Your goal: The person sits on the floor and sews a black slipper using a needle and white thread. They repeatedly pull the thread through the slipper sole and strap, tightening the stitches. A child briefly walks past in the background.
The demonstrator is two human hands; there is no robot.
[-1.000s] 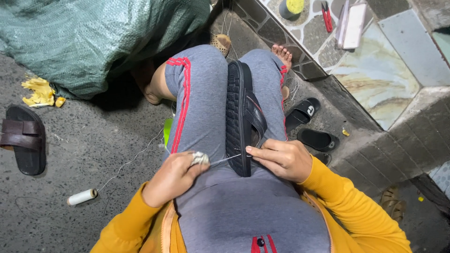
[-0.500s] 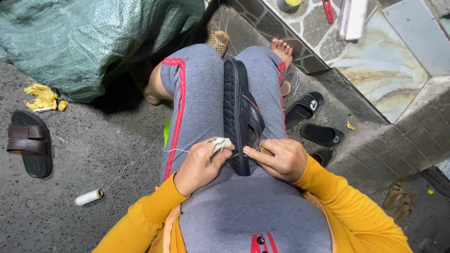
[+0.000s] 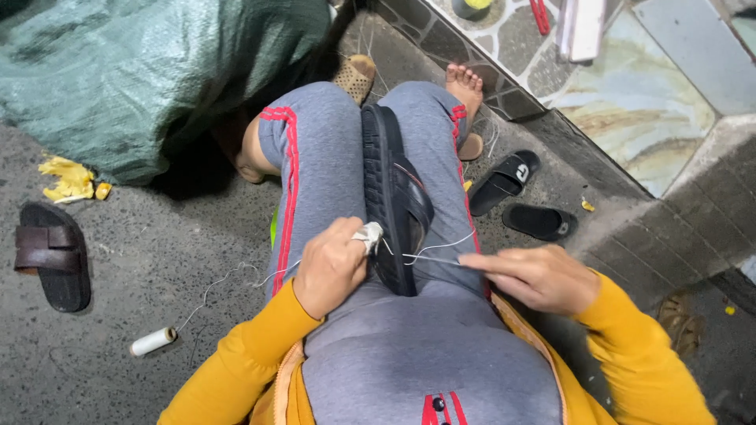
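A black slide sandal [image 3: 391,197] lies lengthwise between the person's grey-trousered thighs [image 3: 315,165], sole edge up, its strap side turned right. The left hand [image 3: 331,267] sits against the sandal's near left edge, fingers curled shut around a small whitish wad [image 3: 368,234] at the fingertips. A thin white thread [image 3: 437,253] runs from the sandal rightward to the right hand [image 3: 539,277], which hovers just right of the right thigh, fingers stretched out and close together, the tips pinching the thread's end (whether a needle sits in that pinch is too fine to tell). More thread trails left off the lap and loops across the concrete floor [image 3: 157,260] to a white spool [image 3: 153,341] lying near left.

Around this: a brown sandal [image 3: 52,256] lies at the far left edge of the floor, with crumpled yellow scraps [image 3: 69,179] just beyond it, beside a big green sack [image 3: 150,79] that fills the far left. To the right of the legs, two more black slides [image 3: 504,182] [image 3: 540,221] lie at the foot of a tiled step [image 3: 630,102], well apart from the hands. The right foot [image 3: 463,83] is bare, resting near the step. Nothing lies between the hands and the sandal.
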